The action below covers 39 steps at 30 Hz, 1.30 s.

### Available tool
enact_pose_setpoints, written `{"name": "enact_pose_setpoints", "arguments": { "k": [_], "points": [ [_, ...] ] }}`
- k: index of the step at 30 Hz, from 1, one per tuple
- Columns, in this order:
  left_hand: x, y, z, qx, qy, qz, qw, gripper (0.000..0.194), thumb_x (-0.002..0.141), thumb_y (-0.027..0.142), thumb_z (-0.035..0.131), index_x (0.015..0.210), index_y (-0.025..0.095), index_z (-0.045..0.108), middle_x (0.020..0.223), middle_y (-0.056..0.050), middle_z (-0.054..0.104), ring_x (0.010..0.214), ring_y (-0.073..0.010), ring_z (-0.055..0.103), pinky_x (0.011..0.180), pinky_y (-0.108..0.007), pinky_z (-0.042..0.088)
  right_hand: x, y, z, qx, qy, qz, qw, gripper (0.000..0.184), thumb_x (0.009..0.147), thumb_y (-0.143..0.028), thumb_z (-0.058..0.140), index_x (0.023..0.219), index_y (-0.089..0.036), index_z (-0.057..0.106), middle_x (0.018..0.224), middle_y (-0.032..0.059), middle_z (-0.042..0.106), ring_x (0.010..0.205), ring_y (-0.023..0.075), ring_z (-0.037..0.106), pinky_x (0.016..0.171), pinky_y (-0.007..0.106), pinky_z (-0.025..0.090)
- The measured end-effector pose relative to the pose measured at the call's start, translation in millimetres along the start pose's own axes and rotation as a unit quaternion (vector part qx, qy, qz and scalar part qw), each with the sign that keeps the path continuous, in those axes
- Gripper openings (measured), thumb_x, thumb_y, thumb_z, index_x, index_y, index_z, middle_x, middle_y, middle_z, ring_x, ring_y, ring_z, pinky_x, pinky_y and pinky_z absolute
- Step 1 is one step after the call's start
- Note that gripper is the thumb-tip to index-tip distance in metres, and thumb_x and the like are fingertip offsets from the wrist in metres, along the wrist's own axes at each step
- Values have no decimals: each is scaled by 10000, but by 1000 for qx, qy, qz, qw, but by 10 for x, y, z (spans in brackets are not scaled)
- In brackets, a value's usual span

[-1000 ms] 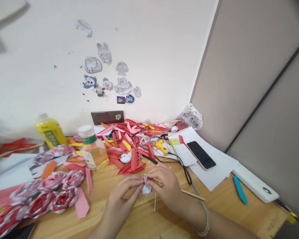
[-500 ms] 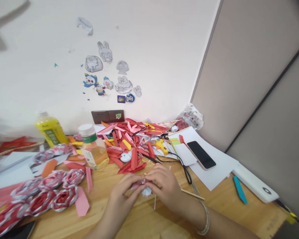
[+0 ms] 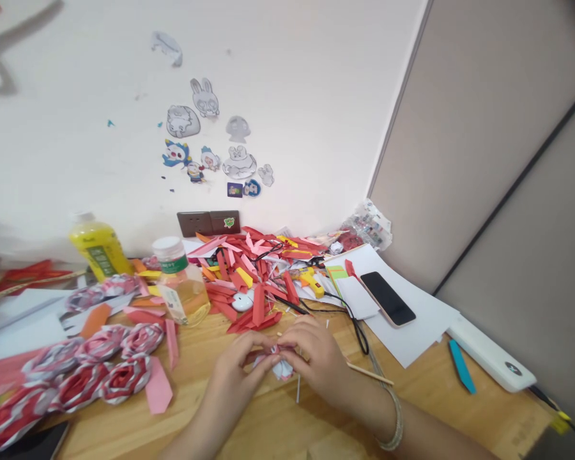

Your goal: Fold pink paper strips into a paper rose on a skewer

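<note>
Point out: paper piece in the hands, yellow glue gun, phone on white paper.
Paper piece [image 3: 283, 370], head view: its exposed white part.
Yellow glue gun [image 3: 311, 282], head view: middle of its body.
Phone [image 3: 388, 298], head view: middle of its dark screen.

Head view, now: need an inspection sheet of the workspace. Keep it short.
Surface: wooden table, rosettes at its left.
Job's things: small pink-and-white piece, held; mostly hidden by fingers.
Clutter: heap of folded paper strips, jar, yellow bottle, phone on white paper.
Hands: left hand and right hand both pinch the piece; bracelet on right wrist.
Cables: black cable near yellow glue gun; another at white device.
Surroundings: wall with cartoon cutouts, socket plate with nothing seen plugged in.
</note>
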State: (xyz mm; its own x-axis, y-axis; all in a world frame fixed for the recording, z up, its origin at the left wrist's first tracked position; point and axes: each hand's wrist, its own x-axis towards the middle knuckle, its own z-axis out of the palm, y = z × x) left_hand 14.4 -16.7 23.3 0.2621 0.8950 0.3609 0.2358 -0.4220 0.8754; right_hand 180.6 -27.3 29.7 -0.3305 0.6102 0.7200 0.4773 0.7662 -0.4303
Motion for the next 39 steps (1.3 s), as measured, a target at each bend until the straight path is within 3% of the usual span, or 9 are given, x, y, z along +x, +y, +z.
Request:
{"name": "enact_pose_setpoints", "arguments": {
  "k": [7, 17, 21, 25, 30, 32, 39],
  "points": [
    [35, 28, 6, -61, -34, -93, 993, 148, 653, 304, 657, 686, 165, 616, 709, -38, 662, 698, -182, 634, 639, -270, 518, 60, -32, -45, 49, -40, 121, 991, 48, 746, -205, 678, 778, -200, 643, 733, -5, 636, 736, 146, 541, 683, 253, 392],
    [82, 67, -26, -106, -47, -140, 983, 262, 580, 377, 711, 603, 168, 555, 610, 1, 622, 619, -154, 594, 573, -240, 468, -1, -5, 13, 131, -45, 266, 954, 151, 698, -268, 713, 708, -175, 595, 742, -13, 580, 748, 132, 547, 659, 223, 403],
    [117, 62, -37, -132, -72, -178, 972, 332, 512, 413, 754, 602, 166, 551, 582, 19, 606, 571, -134, 572, 549, -232, 449, -22, 44, 31, 238, -80, 333, 909, 231, 686, -343, 705, 711, -164, 562, 699, -15, 575, 667, 122, 552, 576, 214, 425],
    [122, -35, -11, -163, -82, -226, 957, 391, 461, 437, 780, 619, 154, 560, 579, 11, 627, 554, -127, 580, 547, -234, 448, -45, 127, 64, 361, -111, 407, 832, 328, 606, -385, 750, 672, -142, 540, 623, -18, 587, 591, 122, 583, 568, 244, 470],
    [106, -161, 2, -146, -109, -263, 947, 395, 439, 419, 795, 614, 135, 584, 585, -17, 669, 552, -138, 606, 548, -242, 459, -62, 175, 106, 402, -136, 462, 779, 400, 503, -401, 796, 682, -126, 567, 620, -1, 625, 626, 146, 623, 602, 275, 502],
    [101, -175, 0, -131, -108, -269, 948, 376, 441, 400, 797, 612, 134, 593, 574, -11, 670, 546, -139, 610, 547, -242, 462, -74, 185, 123, 407, -138, 467, 773, 411, 488, -396, 802, 696, -125, 574, 624, 1, 631, 626, 147, 626, 597, 275, 506],
    [83, -150, 19, -119, -104, -269, 950, 323, 470, 348, 786, 608, 129, 594, 566, -6, 663, 535, -129, 594, 525, -227, 438, -119, 224, 158, 391, -130, 446, 794, 390, 513, -383, 790, 669, -132, 534, 603, -24, 592, 578, 126, 595, 553, 262, 499]
  ]
}}
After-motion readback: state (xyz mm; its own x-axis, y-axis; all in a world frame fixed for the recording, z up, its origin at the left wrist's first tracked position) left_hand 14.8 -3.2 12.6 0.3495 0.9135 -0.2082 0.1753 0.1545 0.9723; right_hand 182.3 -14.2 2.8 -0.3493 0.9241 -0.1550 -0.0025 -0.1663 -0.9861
